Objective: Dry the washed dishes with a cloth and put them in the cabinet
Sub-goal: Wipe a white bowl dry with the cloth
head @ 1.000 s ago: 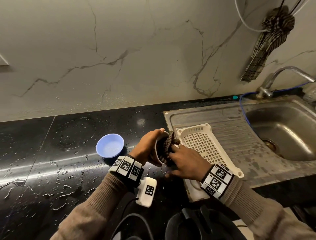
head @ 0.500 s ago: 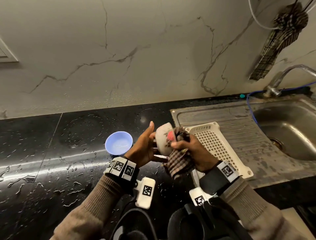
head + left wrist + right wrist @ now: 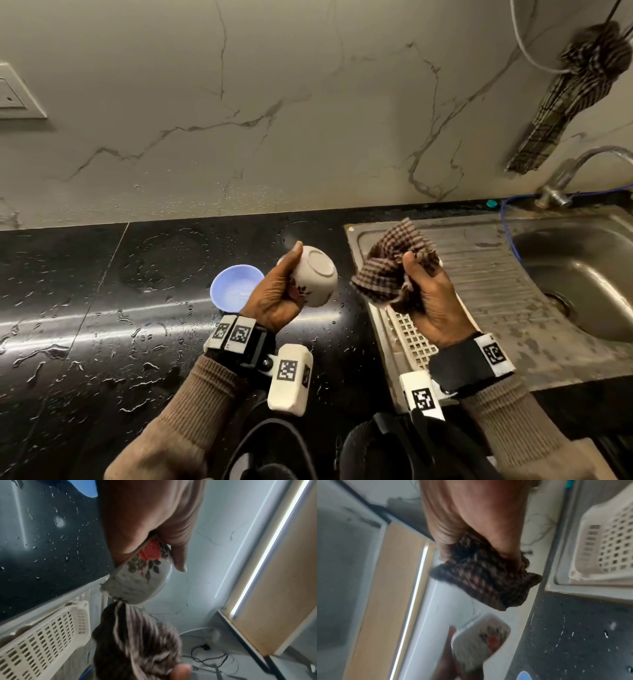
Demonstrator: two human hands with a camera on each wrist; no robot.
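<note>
My left hand (image 3: 281, 291) grips a small white cup (image 3: 317, 275) with a red rose print (image 3: 150, 552), held above the wet black counter with its base turned up toward me. My right hand (image 3: 423, 291) holds a bunched brown checked cloth (image 3: 394, 267) over the left end of the sink's draining board, a short gap right of the cup. In the left wrist view the cloth (image 3: 135, 639) hangs just below the cup (image 3: 137, 582). The right wrist view, blurred, has the cloth (image 3: 486, 574) in the fist and the cup (image 3: 479, 638) below it.
A small blue bowl (image 3: 233, 286) sits on the wet counter (image 3: 102, 308) left of my left hand. A white slotted plastic tray (image 3: 411, 339) lies on the steel draining board (image 3: 496, 291). The sink basin (image 3: 582, 274) and tap (image 3: 565, 178) are at right. Another checked cloth (image 3: 575, 96) hangs on the wall.
The cloth was inside and against the cup; now my right hand has drawn it away to the right, and the left hand has turned the cup base-up.
</note>
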